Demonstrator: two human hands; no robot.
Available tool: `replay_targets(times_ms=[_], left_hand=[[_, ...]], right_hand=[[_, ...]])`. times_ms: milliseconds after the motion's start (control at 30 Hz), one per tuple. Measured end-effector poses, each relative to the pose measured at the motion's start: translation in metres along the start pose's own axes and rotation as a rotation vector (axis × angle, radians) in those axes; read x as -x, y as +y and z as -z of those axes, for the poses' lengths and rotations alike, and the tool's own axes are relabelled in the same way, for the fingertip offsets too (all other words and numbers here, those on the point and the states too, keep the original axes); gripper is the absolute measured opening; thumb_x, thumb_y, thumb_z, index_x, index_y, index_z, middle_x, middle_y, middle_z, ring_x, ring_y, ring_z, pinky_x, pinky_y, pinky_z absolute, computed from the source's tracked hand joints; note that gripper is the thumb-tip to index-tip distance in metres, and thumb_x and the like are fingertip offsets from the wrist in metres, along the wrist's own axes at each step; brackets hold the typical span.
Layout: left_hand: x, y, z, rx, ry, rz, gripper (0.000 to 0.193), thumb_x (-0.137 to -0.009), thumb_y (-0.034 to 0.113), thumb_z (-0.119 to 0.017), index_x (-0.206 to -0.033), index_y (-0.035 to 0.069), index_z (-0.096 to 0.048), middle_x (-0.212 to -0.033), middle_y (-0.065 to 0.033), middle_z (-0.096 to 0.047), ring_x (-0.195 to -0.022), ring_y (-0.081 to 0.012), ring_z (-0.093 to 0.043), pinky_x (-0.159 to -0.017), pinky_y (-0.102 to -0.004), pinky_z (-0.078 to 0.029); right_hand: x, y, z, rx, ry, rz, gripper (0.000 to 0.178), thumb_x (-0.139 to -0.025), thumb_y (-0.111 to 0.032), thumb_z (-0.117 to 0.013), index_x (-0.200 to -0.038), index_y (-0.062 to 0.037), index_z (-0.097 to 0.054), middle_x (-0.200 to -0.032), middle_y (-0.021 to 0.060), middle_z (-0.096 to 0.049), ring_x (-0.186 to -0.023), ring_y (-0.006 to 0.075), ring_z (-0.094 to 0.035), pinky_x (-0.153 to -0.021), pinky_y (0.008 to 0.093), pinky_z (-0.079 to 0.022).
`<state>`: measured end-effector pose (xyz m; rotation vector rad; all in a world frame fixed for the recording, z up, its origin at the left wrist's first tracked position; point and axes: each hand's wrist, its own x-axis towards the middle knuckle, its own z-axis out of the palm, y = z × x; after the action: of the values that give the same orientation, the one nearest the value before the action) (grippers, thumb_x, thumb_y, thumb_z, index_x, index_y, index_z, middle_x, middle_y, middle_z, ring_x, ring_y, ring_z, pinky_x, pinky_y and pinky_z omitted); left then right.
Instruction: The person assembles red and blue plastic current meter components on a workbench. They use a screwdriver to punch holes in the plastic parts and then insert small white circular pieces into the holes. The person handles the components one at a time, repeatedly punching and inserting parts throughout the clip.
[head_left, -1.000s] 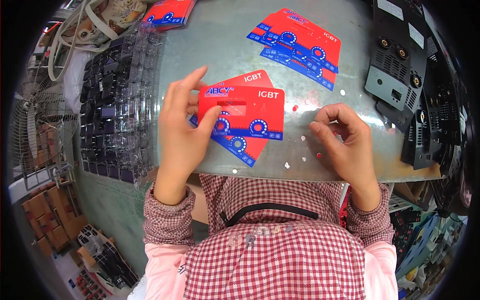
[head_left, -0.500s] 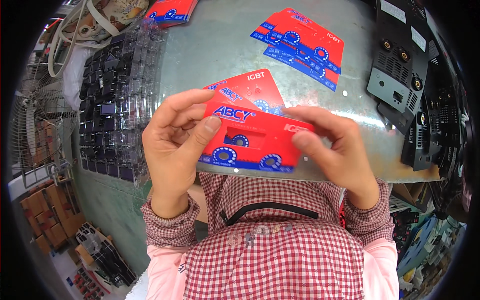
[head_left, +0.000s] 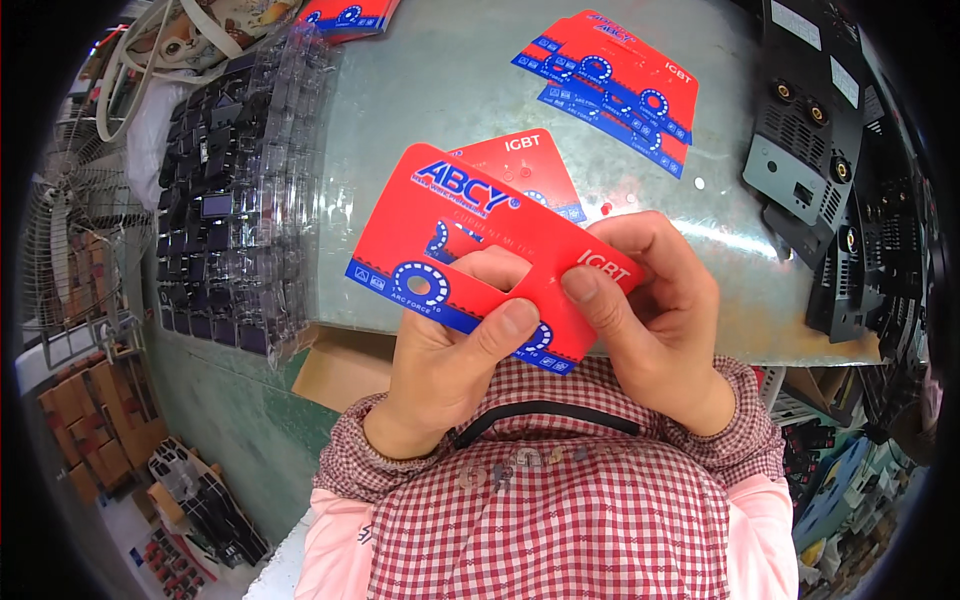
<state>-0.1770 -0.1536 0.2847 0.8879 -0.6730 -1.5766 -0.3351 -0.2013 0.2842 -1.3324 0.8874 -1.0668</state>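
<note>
A red and blue printed panel sheet (head_left: 385,205), with a rectangular window and round holes cut through it, is tilted in front of me above the table's near edge. My left hand (head_left: 430,375) grips its lower edge, thumb on the front and fingers behind, partly seen through the window. At the right end, my right hand (head_left: 670,320) pinches the sheet between thumb and fingers; some fingertips are hidden behind it. Another similar red sheet (head_left: 515,160) lies on the table just beyond, partly covered by the held one.
Several overlapping red and blue sheets (head_left: 640,70) lie on the metal table (head_left: 430,90) at the far right, with another pile (head_left: 365,20) at far left. Clear plastic trays of dark square parts (head_left: 215,205) stand left. Black metal housings (head_left: 800,150) stand right. A cardboard box (head_left: 345,365) is below the edge.
My left hand has moved from the sheet's upper left end down to its lower edge. The sheet has tilted, its left end now higher. My right hand still pinches the right end.
</note>
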Motion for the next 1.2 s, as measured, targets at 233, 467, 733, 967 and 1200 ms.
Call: replay_targets(times_ms=[233,467,733,967,1200], left_hand=[[0.007,-0.001,-0.001,0.192,-0.046,0.036,0.022,-0.092,0.009,-0.058,-0.110,-0.002,-0.054,-0.111,-0.0120,-0.060,-0.104,-0.0187,-0.057,-0.092,-0.0342,-0.046],[0.009,-0.005,-0.002,0.076,0.032,-0.027,0.021,-0.093,0.011,-0.058,-0.109,-0.002,-0.055,-0.110,-0.0107,-0.060,-0.102,-0.0165,-0.057,-0.090,-0.0318,-0.046],[0.010,-0.004,0.003,-0.159,0.021,-0.121,0.022,-0.095,0.011,-0.052,-0.113,-0.002,-0.052,-0.111,-0.0129,-0.059,-0.102,-0.0194,-0.058,-0.091,-0.0337,-0.046],[0.011,-0.008,-0.002,-0.282,0.043,-0.260,0.020,-0.095,0.008,-0.054,-0.112,-0.002,-0.055,-0.108,-0.0100,-0.061,-0.099,-0.0141,-0.057,-0.087,-0.0283,-0.046],[0.010,-0.008,-0.003,-0.264,0.016,-0.283,0.020,-0.095,0.007,-0.054,-0.113,-0.002,-0.055,-0.110,-0.0110,-0.061,-0.101,-0.0147,-0.057,-0.088,-0.0291,-0.046]], right_hand=[[0.004,-0.005,-0.002,0.032,-0.024,0.088,0.019,-0.085,-0.004,-0.066,-0.101,0.0037,-0.059,-0.082,0.0075,-0.065,-0.068,0.0064,-0.059,-0.054,0.0213,-0.047],[-0.005,-0.003,0.003,0.546,0.052,0.536,0.029,-0.078,-0.009,-0.074,-0.103,-0.0021,-0.060,-0.109,0.0118,-0.057,-0.102,0.0226,-0.055,-0.088,0.0339,-0.044],[0.006,-0.013,0.005,0.938,0.049,0.634,0.035,-0.062,-0.017,-0.083,-0.095,-0.0158,-0.071,-0.112,0.0096,-0.055,-0.115,0.0331,-0.046,-0.099,0.0463,-0.037],[0.002,-0.015,0.003,0.858,0.051,0.605,0.034,-0.058,-0.010,-0.083,-0.089,-0.0095,-0.068,-0.105,0.0106,-0.057,-0.111,0.0340,-0.050,-0.096,0.0456,-0.040],[-0.001,-0.011,-0.003,0.710,0.039,0.587,0.027,-0.060,-0.001,-0.078,-0.081,-0.0027,-0.061,-0.102,0.0124,-0.055,-0.103,0.0326,-0.052,-0.091,0.0431,-0.043]])
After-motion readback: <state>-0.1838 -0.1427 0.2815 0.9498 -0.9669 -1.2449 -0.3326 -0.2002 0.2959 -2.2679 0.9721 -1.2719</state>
